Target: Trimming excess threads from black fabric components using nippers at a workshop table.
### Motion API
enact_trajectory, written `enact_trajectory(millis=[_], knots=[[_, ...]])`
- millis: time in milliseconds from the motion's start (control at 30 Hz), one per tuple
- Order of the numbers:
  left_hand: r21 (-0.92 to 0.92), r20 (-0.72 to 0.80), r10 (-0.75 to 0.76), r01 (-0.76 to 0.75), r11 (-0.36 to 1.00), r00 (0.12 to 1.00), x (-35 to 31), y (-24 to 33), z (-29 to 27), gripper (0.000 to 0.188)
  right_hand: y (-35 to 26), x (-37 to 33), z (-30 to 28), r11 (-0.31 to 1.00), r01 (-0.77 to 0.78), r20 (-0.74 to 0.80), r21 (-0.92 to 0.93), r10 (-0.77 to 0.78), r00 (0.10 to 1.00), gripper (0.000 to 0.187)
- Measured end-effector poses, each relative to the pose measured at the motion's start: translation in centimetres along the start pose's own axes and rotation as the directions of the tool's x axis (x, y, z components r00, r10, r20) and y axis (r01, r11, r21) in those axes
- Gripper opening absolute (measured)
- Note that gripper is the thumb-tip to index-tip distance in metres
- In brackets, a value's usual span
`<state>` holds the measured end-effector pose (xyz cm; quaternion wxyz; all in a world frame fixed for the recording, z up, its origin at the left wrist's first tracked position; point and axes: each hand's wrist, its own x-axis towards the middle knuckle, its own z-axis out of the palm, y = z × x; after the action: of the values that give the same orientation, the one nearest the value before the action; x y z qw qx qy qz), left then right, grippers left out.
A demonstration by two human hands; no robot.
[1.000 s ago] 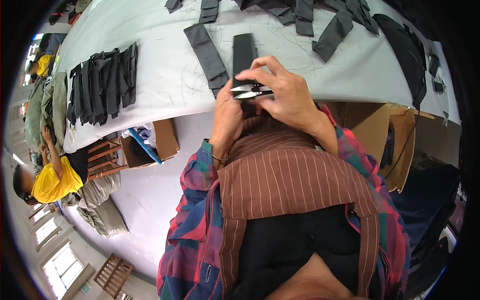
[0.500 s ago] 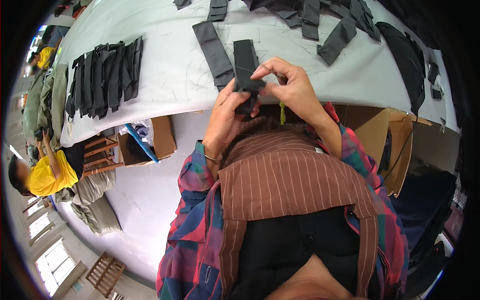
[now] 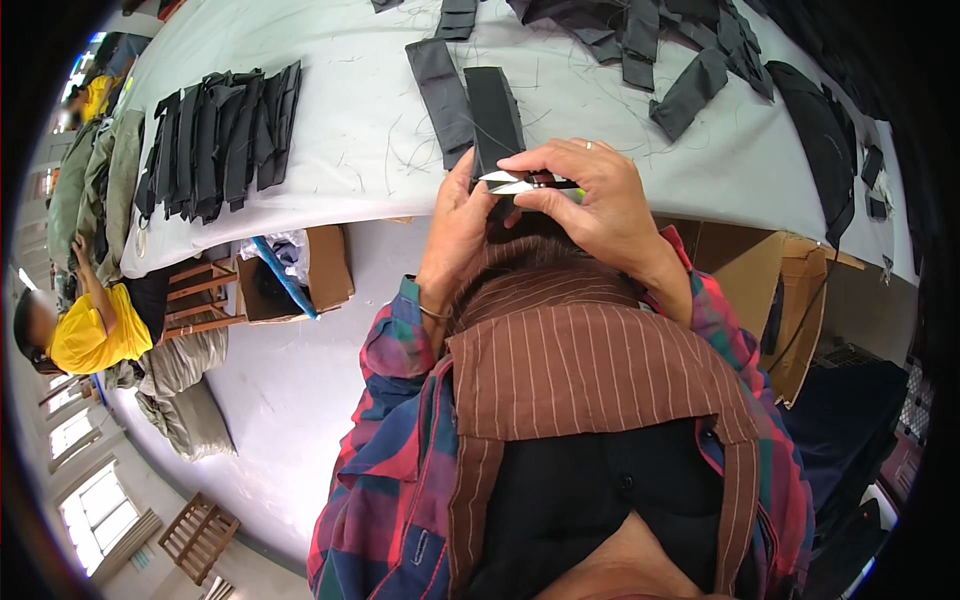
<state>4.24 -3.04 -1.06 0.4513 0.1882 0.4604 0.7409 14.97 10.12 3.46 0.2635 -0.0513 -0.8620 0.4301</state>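
My right hand (image 3: 600, 195) grips small metal thread snips (image 3: 515, 182), their blades pointing left. My left hand (image 3: 458, 225) pinches the near end of a black fabric strip (image 3: 497, 110) that lies on the white table (image 3: 370, 130), right at the snips' tips. A grey fabric strip (image 3: 440, 85) lies beside the black one on its left. Both hands meet at the table's near edge, above my brown striped apron.
A row of black fabric pieces (image 3: 220, 140) lies at the table's left. More dark pieces (image 3: 680, 50) are scattered at the far right. A cardboard box (image 3: 290, 275) sits under the table, another (image 3: 800, 300) at right. A person in yellow (image 3: 85, 325) sits at far left.
The snips, out of sight half a second ago while both hands handled the black strip, are back at the strip's near end. My hands shifted slightly left.
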Motion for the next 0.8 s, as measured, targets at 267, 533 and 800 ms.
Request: enact_trajectory(millis=[267,533,800], knots=[[0.005,0.011,0.012,-0.012,1.0,1.0,-0.1,0.4,0.4,0.024,-0.4,0.0,-0.8,0.983,-0.133,-0.036,0.123,0.138,0.99,0.024],[0.011,-0.05,-0.01,0.011,1.0,0.999,0.0,-0.3,1.1,0.029,1.1,-0.2,0.7,1.0,0.006,-0.14,-0.005,-0.007,0.99,0.019],[-0.1,-0.008,-0.324,0.322,0.941,0.946,-1.7,1.9,2.2,0.045,2.6,0.8,0.3,0.872,-0.363,-0.073,0.329,0.407,0.911,0.009]])
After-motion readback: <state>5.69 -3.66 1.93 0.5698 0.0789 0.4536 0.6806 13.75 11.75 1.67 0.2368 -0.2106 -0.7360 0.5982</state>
